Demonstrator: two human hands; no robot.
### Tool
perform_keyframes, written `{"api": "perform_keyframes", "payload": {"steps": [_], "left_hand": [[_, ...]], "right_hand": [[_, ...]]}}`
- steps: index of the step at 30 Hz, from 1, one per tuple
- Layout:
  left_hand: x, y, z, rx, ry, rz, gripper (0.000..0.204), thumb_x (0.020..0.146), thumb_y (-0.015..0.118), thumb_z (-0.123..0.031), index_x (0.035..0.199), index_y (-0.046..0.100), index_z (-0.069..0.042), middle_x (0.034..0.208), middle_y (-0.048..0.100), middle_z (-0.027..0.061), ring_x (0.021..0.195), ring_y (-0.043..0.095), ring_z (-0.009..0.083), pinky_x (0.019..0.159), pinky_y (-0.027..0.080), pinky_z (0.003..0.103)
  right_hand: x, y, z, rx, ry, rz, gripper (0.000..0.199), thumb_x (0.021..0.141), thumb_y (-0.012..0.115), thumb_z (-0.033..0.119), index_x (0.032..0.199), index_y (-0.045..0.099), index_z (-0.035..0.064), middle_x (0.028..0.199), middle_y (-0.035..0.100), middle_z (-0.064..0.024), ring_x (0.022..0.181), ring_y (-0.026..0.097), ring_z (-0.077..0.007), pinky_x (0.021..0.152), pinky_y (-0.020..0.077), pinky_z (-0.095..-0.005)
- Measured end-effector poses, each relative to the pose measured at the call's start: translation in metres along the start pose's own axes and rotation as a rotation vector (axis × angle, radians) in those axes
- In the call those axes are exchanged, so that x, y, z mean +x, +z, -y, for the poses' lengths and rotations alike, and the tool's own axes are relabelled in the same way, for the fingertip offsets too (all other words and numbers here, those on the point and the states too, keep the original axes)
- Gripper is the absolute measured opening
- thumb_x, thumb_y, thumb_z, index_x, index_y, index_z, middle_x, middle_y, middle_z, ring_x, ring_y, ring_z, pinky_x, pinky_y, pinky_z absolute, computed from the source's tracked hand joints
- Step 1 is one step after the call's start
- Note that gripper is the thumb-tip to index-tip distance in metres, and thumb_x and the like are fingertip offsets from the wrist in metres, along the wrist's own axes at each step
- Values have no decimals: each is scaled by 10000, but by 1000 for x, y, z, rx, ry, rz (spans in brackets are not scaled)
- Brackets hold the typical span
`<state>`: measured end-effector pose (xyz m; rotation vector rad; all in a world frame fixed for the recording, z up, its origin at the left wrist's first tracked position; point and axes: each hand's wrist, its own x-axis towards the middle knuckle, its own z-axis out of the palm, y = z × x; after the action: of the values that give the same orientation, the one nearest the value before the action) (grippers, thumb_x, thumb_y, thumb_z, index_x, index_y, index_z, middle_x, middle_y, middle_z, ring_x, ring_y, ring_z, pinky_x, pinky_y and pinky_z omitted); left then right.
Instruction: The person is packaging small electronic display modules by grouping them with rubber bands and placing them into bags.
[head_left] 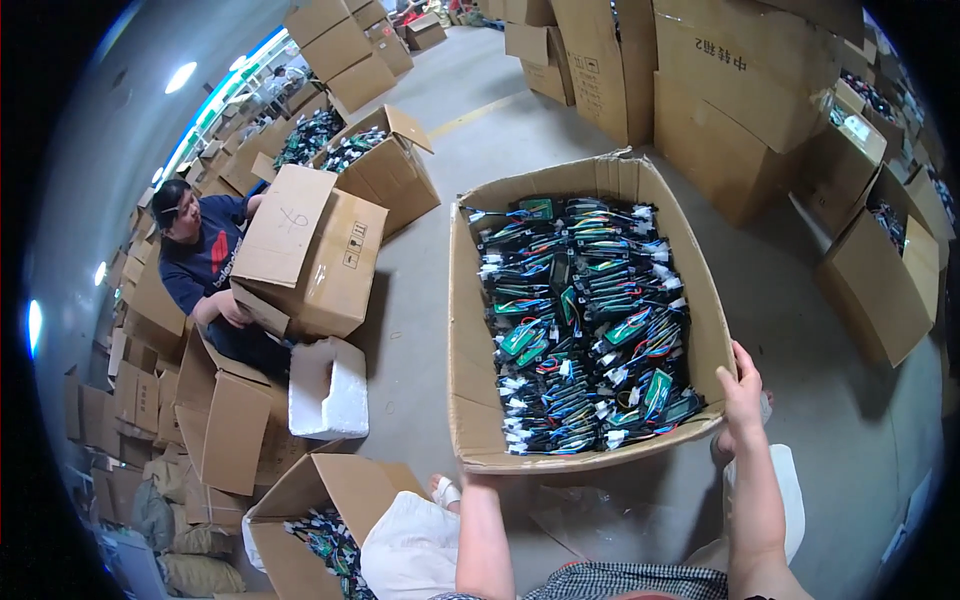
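In front of me is a large open-topped cardboard box (465,400). Rows of small black modules with green circuit boards (655,392), coloured wires and white connectors fill it. My right hand (741,388) is closed on the box's near right edge, with the thumb along the rim. Of my left hand (480,482) only the wrist end shows, against the near left corner. Its fingers are hidden by the box, so their pose cannot be told.
To the left a person (205,260) handles a cardboard box (345,265), near a white foam box (330,390). Another open box (385,480) with wired parts stands near my left leg. Tall boxes (740,110) stand beyond, and an open box (880,280) stands at right.
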<state>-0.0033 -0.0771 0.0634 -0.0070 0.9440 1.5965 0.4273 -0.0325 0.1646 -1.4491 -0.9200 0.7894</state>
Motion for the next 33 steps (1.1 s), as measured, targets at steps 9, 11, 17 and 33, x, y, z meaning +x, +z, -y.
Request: {"api": "perform_keyframes", "payload": {"steps": [9, 11, 17, 33], "left_hand": [[47, 152, -106, 923, 707, 73, 402, 884, 594, -181, 1214, 466, 10, 1248, 493, 133, 1174, 463, 226, 1025, 338, 353], [91, 185, -109, 1325, 725, 21, 544, 840, 647, -270, 1249, 444, 26, 1347, 430, 195, 1253, 424, 273, 1039, 339, 369], [149, 234, -101, 1989, 383, -131, 571, 780, 674, -342, 1198, 527, 17, 1199, 572, 241, 1133, 553, 349, 945, 451, 403], [131, 230, -104, 2007, 738, -36, 255, 766, 663, -192, 928, 633, 4, 888, 659, 225, 866, 634, 389, 808, 502, 460]], "right_hand": [[152, 41, 58, -880, -311, 187, 650, 766, 597, 300, 1319, 451, -9, 1186, 571, -253, 1133, 538, -365, 978, 415, -399], [181, 79, 71, -969, -256, 189, 642, 782, 575, 294, 1339, 430, 12, 1187, 575, -239, 1130, 543, -360, 962, 430, -408], [221, 101, 50, -1034, 162, 204, 430, 724, 673, 245, 1058, 632, -23, 1086, 626, -245, 1023, 613, -343, 884, 487, -400], [211, 90, 67, -984, -32, 161, 238, 729, 597, 134, 879, 678, -31, 948, 650, -252, 929, 633, -382, 854, 494, -429]]}}
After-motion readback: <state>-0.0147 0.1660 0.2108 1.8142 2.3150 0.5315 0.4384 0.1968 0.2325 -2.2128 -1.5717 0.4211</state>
